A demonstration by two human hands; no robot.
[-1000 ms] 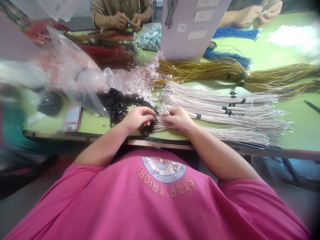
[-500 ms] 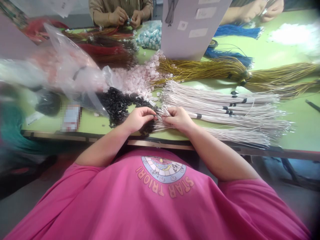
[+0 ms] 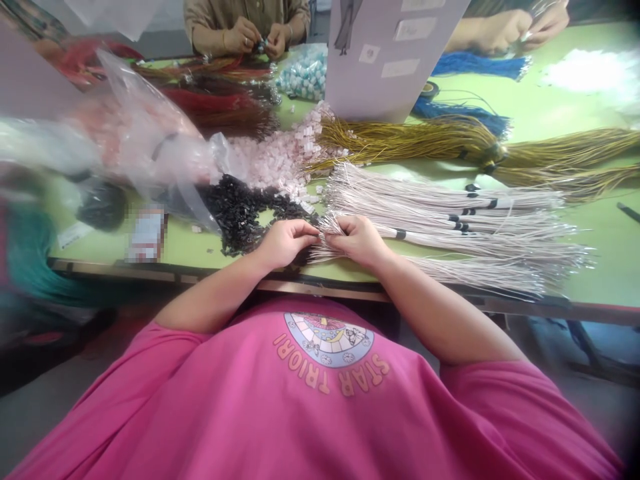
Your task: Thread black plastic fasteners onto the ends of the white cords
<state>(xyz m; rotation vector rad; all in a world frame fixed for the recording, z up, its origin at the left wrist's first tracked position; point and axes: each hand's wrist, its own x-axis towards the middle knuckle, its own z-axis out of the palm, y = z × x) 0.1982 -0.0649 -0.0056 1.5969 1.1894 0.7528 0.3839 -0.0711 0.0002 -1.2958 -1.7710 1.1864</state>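
My left hand (image 3: 286,242) is closed, thumb and forefinger pinched at the wire tips; the small black connector housing between them is mostly hidden. Close beside it, my right hand (image 3: 359,241) is closed around the ends of some white wires (image 3: 334,225), their metal tips fanning out past the fingers. Under and beyond the right hand lie several bundles of white wires (image 3: 425,200), bound with black tape. A loose pile of black connector housings (image 3: 237,213) spreads on the table just left of my left hand.
Pale pink connector housings (image 3: 280,157) are heaped behind the black pile. Yellow wire bundles (image 3: 400,141) lie farther back, below a grey upright panel (image 3: 385,67). Plastic bags (image 3: 165,147) crowd the left. Co-workers' hands (image 3: 257,39) are busy across the table. The table edge (image 3: 120,270) runs before me.
My left fingertips have moved slightly right, up against the wire tips in my right hand. The whole view has shifted a little; other things stay in place.
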